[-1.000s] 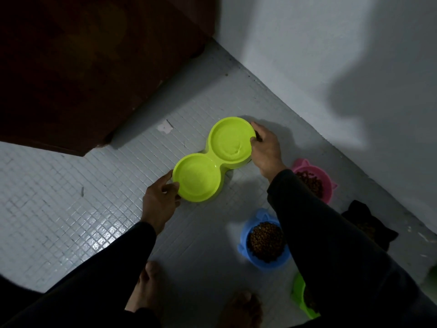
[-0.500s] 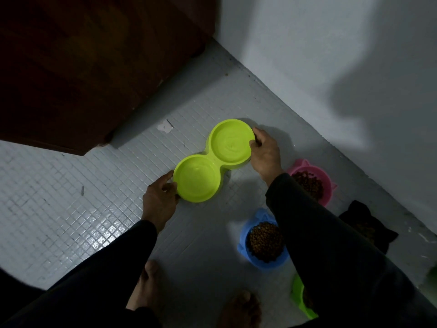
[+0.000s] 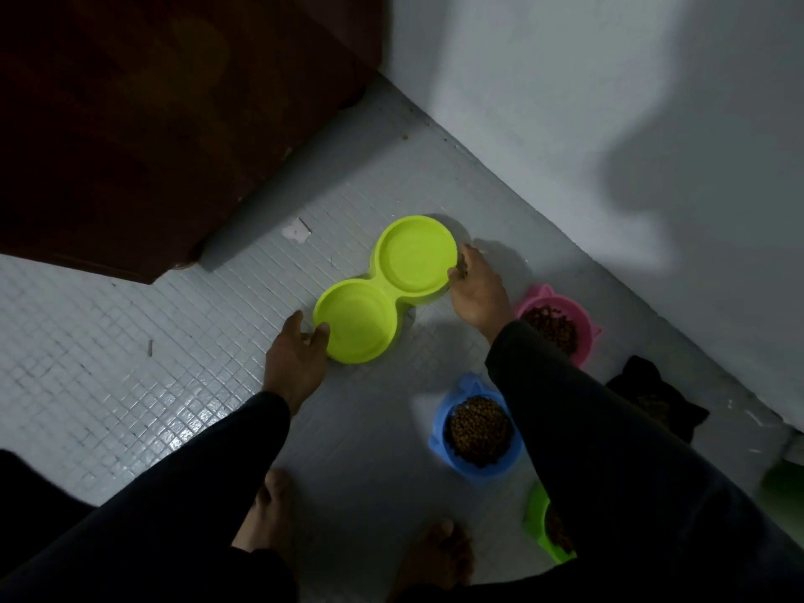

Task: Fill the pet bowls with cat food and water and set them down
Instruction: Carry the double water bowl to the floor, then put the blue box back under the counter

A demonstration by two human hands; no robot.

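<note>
Small-tiled grey floor [image 3: 130, 385], white wall [image 3: 609, 102], dark wooden cabinet [image 3: 152, 115]

Open tiled floor [image 3: 130, 385] left of double bowl [image 3: 383, 289]

A double bowl [image 3: 385, 289] is sitting on the floor [image 3: 130, 363] near the wall [image 3: 565, 124], with the left hand [image 3: 296, 363] lying at its near end and the right hand [image 3: 476, 289] at its far end. Three kibble-filled bowls are standing to its right: one [image 3: 561, 324] by the wall, one [image 3: 476, 428] nearer the feet, one [image 3: 546, 526] nearest, partly hidden by the sleeve. A cabinet [image 3: 152, 124] is occupying the floor's far left corner.
</note>
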